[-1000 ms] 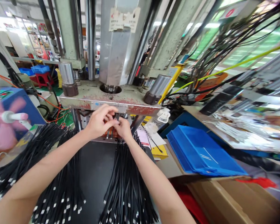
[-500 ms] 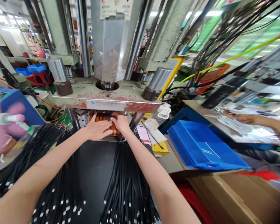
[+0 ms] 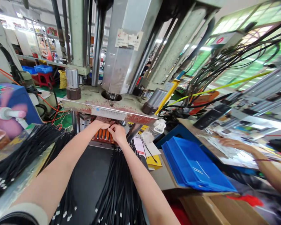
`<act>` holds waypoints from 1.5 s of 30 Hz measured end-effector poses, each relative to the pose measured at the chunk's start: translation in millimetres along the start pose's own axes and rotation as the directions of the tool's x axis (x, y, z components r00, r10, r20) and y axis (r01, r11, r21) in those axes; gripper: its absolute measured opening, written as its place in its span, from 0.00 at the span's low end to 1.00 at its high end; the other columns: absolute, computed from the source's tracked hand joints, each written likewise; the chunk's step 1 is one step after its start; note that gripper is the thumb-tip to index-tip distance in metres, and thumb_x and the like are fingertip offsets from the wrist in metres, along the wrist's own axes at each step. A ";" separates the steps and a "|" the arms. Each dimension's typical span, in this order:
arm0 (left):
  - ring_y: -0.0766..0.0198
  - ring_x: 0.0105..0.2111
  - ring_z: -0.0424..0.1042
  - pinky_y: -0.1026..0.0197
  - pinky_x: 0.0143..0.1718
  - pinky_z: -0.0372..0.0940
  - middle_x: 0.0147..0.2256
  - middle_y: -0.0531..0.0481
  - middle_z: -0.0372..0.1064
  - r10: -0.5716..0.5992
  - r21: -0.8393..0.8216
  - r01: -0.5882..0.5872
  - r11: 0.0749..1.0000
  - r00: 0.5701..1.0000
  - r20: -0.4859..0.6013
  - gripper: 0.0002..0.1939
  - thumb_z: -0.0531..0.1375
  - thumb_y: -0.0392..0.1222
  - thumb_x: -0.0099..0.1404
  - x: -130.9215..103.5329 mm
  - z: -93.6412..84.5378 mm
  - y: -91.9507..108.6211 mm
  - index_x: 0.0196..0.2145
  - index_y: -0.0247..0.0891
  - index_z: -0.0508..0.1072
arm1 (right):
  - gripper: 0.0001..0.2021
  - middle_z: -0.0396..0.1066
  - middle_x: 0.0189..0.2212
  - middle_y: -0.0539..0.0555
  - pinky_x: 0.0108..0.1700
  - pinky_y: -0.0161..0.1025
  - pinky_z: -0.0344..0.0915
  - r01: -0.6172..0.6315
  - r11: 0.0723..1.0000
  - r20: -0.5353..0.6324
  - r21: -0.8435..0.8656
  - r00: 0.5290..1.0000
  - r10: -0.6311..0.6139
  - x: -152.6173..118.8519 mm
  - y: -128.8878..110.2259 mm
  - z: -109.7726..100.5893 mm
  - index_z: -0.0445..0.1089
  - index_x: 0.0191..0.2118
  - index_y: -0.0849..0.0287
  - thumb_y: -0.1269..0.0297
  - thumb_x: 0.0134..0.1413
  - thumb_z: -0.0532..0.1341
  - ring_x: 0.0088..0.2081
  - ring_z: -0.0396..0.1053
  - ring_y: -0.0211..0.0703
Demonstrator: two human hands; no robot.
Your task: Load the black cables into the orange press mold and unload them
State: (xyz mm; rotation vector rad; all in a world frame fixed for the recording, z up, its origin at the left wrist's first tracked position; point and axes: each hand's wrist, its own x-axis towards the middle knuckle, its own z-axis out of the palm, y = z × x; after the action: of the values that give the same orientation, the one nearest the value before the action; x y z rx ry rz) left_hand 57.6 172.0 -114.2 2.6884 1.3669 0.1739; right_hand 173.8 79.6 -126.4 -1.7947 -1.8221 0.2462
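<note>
One pink fan (image 3: pixel 7 113), far left, blurred. Next, left cable bundle (image 3: pixel 25 151), black, fanned out. Left hand (image 3: pixel 102 125) under the press plate (image 3: pixel 110 109), at the orange fixture (image 3: pixel 103 136), black cable ends in its slots; grip hidden, can't tell. Right hand (image 3: pixel 118 133) beside it, fingers curled, fingertips at fixture; can't tell if holding anything. Right cable bundle (image 3: pixel 119 184) on black desk (image 3: pixel 90 175). Blue tray (image 3: pixel 186 157) further right.

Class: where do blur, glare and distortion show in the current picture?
Head view: pink fan blurred, left hand and right hand sharper; head view: glare whitens part of the bench at right; head view: press uprights splay upward, likely lens distortion.
</note>
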 end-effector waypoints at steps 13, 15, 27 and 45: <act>0.48 0.63 0.52 0.47 0.63 0.44 0.64 0.40 0.53 -0.044 -0.020 0.044 0.999 0.999 -0.029 0.32 0.44 0.60 0.68 -8.9 2.3 0.3 0.61 0.38 0.61 | 0.17 0.69 0.54 0.62 0.57 0.50 0.59 0.483 0.874 0.106 -0.054 0.873 -0.476 -54.2 -6.3 -0.2 0.71 0.52 0.62 0.64 0.57 0.64 0.56 0.64 0.53; 0.49 0.63 0.52 0.48 0.63 0.44 0.63 0.40 0.54 -0.052 -0.037 0.049 0.998 0.997 -0.063 0.31 0.43 0.59 0.69 -13.3 -1.0 3.1 0.61 0.36 0.60 | 0.19 0.67 0.55 0.63 0.57 0.52 0.59 0.488 0.866 0.132 -0.111 0.871 -0.473 -58.1 -5.4 1.5 0.69 0.54 0.62 0.67 0.57 0.64 0.57 0.63 0.54; 0.53 0.45 0.70 0.54 0.47 0.64 0.39 0.40 0.72 -0.120 0.134 0.171 0.976 0.939 -0.322 0.21 0.45 0.50 0.71 -184.5 6.2 -48.8 0.38 0.36 0.73 | 0.18 0.67 0.54 0.64 0.56 0.47 0.61 0.385 0.923 0.017 0.011 0.923 -0.385 -69.7 22.3 -26.1 0.65 0.57 0.63 0.66 0.62 0.56 0.56 0.64 0.50; 0.65 0.30 0.69 0.63 0.36 0.64 0.30 0.52 0.69 -0.191 -0.639 0.046 0.768 0.969 -0.159 0.18 0.54 0.48 0.63 -200.9 -10.5 -58.2 0.46 0.35 0.68 | 0.12 0.76 0.32 0.62 0.35 0.42 0.62 -0.096 0.867 0.345 -0.489 0.892 0.293 -136.3 53.8 -38.7 0.72 0.33 0.60 0.58 0.61 0.57 0.38 0.75 0.58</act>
State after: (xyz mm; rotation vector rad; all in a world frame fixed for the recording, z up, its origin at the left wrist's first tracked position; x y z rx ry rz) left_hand -108.0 44.1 -122.7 2.0470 1.2299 0.7843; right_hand 231.9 -56.9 -157.1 -2.4238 -2.1114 0.3055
